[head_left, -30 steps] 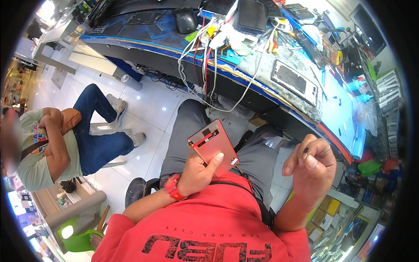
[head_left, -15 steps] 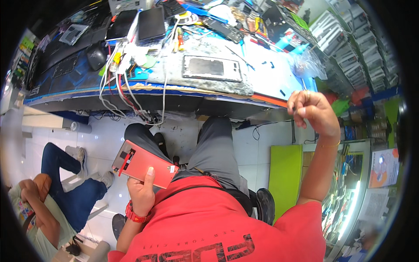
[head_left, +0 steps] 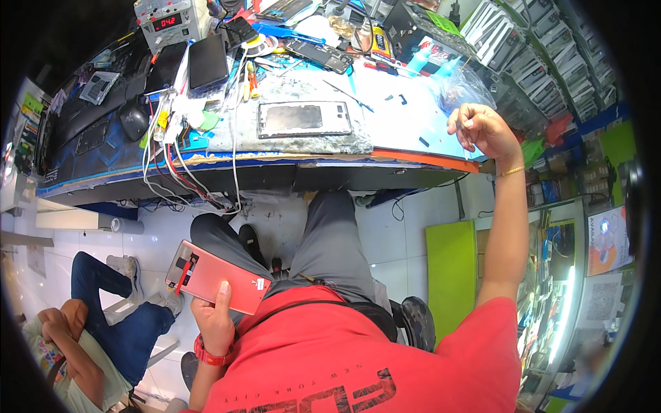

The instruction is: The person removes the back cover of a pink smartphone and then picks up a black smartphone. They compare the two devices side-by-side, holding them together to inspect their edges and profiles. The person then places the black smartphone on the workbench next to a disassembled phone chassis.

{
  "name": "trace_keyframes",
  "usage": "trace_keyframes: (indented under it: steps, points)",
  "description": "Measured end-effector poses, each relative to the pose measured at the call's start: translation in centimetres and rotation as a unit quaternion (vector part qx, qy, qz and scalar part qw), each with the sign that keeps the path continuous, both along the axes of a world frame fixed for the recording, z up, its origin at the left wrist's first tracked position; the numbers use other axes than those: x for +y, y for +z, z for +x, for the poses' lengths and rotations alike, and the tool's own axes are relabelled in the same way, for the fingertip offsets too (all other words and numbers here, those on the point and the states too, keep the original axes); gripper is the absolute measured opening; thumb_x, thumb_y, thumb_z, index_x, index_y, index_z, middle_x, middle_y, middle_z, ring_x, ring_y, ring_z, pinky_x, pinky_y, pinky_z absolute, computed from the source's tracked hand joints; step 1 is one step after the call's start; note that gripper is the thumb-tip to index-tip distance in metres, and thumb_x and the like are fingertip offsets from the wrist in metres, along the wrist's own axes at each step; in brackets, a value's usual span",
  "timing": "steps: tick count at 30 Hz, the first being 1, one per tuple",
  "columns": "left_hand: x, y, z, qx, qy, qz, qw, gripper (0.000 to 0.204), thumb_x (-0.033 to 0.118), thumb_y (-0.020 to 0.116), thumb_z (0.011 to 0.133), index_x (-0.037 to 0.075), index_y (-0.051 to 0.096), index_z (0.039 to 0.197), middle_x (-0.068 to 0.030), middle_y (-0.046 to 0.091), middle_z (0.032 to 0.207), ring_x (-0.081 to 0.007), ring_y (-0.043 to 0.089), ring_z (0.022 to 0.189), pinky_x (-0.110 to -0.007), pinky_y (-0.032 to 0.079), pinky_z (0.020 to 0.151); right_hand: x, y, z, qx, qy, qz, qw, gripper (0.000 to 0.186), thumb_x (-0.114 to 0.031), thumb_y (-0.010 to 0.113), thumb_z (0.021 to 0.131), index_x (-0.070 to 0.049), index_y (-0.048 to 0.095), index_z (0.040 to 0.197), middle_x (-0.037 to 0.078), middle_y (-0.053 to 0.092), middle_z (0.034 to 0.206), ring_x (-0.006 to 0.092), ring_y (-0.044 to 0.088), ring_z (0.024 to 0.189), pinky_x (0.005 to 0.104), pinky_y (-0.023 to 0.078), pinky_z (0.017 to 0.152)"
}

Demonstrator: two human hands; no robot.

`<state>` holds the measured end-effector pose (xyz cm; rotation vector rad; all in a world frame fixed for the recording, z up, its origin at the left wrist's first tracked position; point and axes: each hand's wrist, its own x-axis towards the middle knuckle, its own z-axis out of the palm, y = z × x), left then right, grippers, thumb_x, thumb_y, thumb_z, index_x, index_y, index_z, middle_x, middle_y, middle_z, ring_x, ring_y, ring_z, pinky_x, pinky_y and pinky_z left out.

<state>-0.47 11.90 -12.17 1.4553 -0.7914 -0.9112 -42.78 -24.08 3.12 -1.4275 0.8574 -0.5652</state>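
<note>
Low over my lap, my left hand (head_left: 213, 320) grips a pink phone casing (head_left: 227, 272) by its lower edge, thumb across it. A red strip and dark parts show at the casing's left end. My right hand (head_left: 482, 134) is raised at the desk's right end, fingers curled; whatever is between them is too small to make out. Beside it lie a pale blue mat (head_left: 396, 120) with small dark pieces and a crumpled clear bag (head_left: 458, 89). A phone frame (head_left: 303, 118) lies flat on the worn grey mat left of that.
The desk holds tangled cables (head_left: 175, 165), a black mouse (head_left: 134, 118), tools, phones and a power supply (head_left: 169, 24). Racks of packets (head_left: 537, 58) stand at right, above a lit display case (head_left: 554, 313). A seated person (head_left: 82, 344) with folded arms is at left, near my leg.
The view has swung toward the desk. My right hand has moved forward to the desk's right end, fingers still curled. My left hand still holds the pink casing, now lower at left.
</note>
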Motion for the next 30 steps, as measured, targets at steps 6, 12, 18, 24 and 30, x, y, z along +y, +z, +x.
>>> trace_keyframes:
  steps: [6,12,18,24,30]
  points:
    - [-0.2,0.1,-0.6,-0.009,0.028,0.002,1.000,0.019,0.011,0.060,0.100,-0.002,0.063,0.087,-0.0009,0.062,0.083,-0.0068,0.050,0.075,-0.025,0.040,0.069,-2.8,-1.6,-2.2,0.025,-0.003,0.017,1.000,0.009,-0.006,0.052,0.088,-0.001,0.055,0.081,0.018,0.067,0.093,0.0132,0.058,0.059,0.0246,0.044,0.045]
    - [-0.4,-0.2,-0.7,-0.001,0.019,0.000,1.000,0.019,0.012,0.060,0.100,-0.002,0.063,0.087,-0.0012,0.062,0.083,-0.0059,0.050,0.075,-0.025,0.040,0.068,-4.6,-3.1,-3.6,0.116,-0.044,0.051,0.991,0.011,-0.010,0.055,0.089,-0.003,0.055,0.081,0.015,0.066,0.092,0.0127,0.059,0.056,0.0240,0.046,0.045]
    - [-0.4,-0.1,-0.6,-0.020,0.004,0.012,1.000,0.020,0.013,0.061,0.100,-0.002,0.063,0.086,-0.0003,0.062,0.083,-0.0050,0.049,0.074,-0.024,0.039,0.066,-5.3,-3.5,-4.2,0.180,-0.071,0.045,0.980,0.012,-0.013,0.055,0.091,-0.007,0.059,0.082,0.009,0.067,0.088,0.0104,0.060,0.057,0.0228,0.046,0.045]
    - [-1.0,0.4,-1.2,-0.022,0.030,0.003,0.999,0.025,0.013,0.060,0.101,0.000,0.062,0.079,0.0019,0.059,0.075,-0.0053,0.046,0.068,-0.025,0.038,0.063,-5.9,-3.8,-4.5,0.309,-0.092,0.006,0.946,0.015,-0.021,0.058,0.087,-0.007,0.062,0.084,0.005,0.067,0.084,0.0123,0.060,0.059,0.0258,0.044,0.048]
    - [-0.8,0.4,-1.0,-0.022,0.026,0.007,0.999,0.025,0.013,0.060,0.100,-0.001,0.062,0.079,0.0017,0.060,0.074,-0.0055,0.047,0.068,-0.025,0.038,0.063,-6.1,-4.5,-4.1,0.419,-0.112,-0.058,0.899,0.018,-0.019,0.056,0.085,-0.003,0.063,0.086,0.006,0.065,0.079,0.0139,0.060,0.057,0.0282,0.043,0.047]
